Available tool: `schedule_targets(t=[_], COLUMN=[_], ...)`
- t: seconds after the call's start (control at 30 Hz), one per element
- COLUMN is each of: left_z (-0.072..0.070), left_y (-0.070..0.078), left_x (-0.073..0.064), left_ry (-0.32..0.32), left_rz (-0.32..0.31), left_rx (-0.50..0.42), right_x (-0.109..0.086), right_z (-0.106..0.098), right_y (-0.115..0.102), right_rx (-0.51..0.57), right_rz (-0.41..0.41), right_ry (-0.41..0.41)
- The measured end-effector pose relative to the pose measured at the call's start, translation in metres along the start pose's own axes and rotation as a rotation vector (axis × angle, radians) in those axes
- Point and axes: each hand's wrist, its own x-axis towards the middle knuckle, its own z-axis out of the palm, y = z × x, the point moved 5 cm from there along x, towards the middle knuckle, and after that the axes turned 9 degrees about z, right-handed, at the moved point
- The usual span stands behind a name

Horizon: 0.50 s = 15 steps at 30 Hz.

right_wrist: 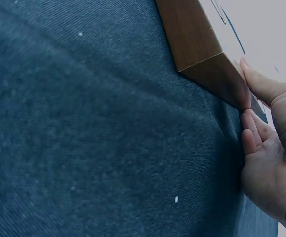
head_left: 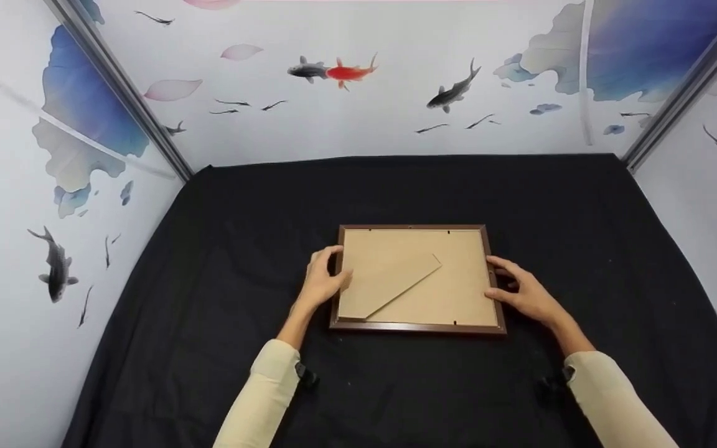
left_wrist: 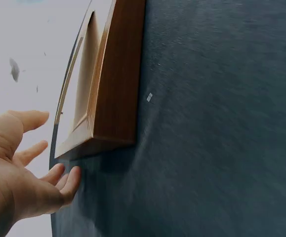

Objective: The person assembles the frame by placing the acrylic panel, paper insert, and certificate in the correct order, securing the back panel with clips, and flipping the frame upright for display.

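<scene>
A picture frame [head_left: 418,326] with a brown rim lies face down on black cloth, its tan backboard [head_left: 464,280] up. A cardboard stand leg [head_left: 389,286] slants across the board, lying flat. At the frame's left side is my left hand [head_left: 321,280], thumb over the edge in the head view. The left wrist view shows that hand [left_wrist: 24,182] with its fingers spread and loosely bent beside the wooden side. My right hand [right_wrist: 276,158] pinches the opposite side, thumb at the upper edge and fingers along the lower edge.
Black cloth [head_left: 240,249] covers the table, with small white specks on it. White panels [head_left: 383,124] painted with fish and leaves stand at the back and both sides, joined by metal posts [head_left: 128,93].
</scene>
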Motion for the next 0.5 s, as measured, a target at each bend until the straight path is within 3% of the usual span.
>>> schedule_targets(t=[0.1,0.27,0.37,0.5], left_z=[0.007,0.017,0.020,0.017], left_y=[-0.002,-0.005,-0.005,-0.004], left_x=[0.014,0.027,0.026,0.015], left_ry=[0.037,0.078,0.099,0.116], left_rz=[-0.001,-0.120,-0.160,-0.108], left_rx=[0.007,0.001,0.031,0.051], right_x=[-0.006,-0.006,-0.006,-0.003], right_z=[0.000,0.003,0.003,0.000], right_y=[-0.015,-0.017,-0.015,-0.001], right_rx=[0.008,0.019,0.012,0.000], right_rz=[0.018,0.019,-0.013,-0.049], right_ry=[-0.013,-0.021,-0.023,-0.003])
